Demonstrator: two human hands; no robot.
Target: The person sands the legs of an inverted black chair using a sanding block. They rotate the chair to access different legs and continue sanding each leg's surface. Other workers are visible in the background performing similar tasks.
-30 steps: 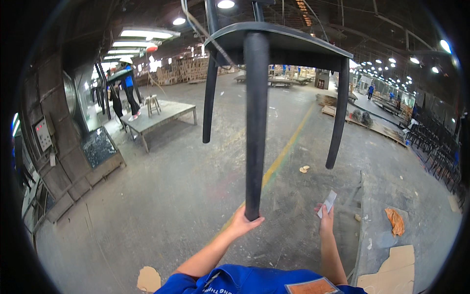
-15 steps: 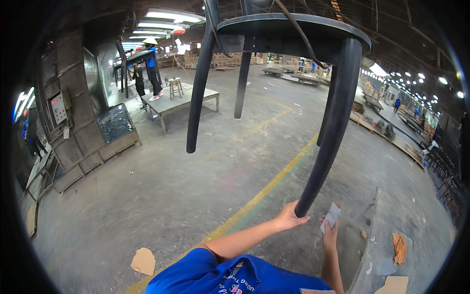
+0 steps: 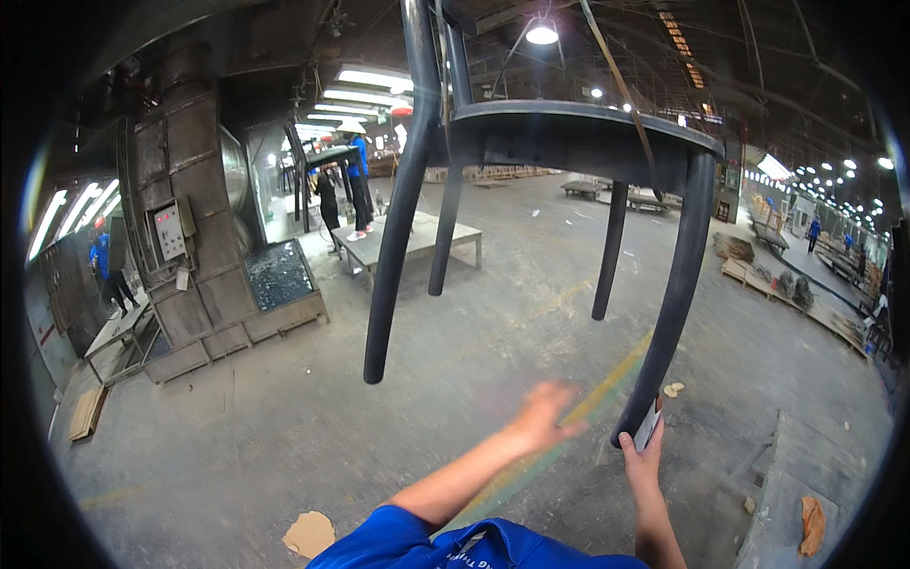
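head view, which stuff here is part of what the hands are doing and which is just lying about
In hand:
- black chair, hanging above the floor
- its near leg, touched at the foot by the right hand
- small pale pad in the right hand's fingers
- left hand, blurred, open, holding nothing

Lying about:
- cardboard scraps on the floor
- low platform
- grey machine cabinet

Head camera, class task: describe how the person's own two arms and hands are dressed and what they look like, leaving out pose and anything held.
Both forearms are bare, with short blue sleeves ending above the elbows. The left hand is ungloved and blurred, so no rings or marks can be made out. The right hand is also ungloved. No watch or wristband shows on either wrist. The blue shirt bears small pale printing near the lower edge.
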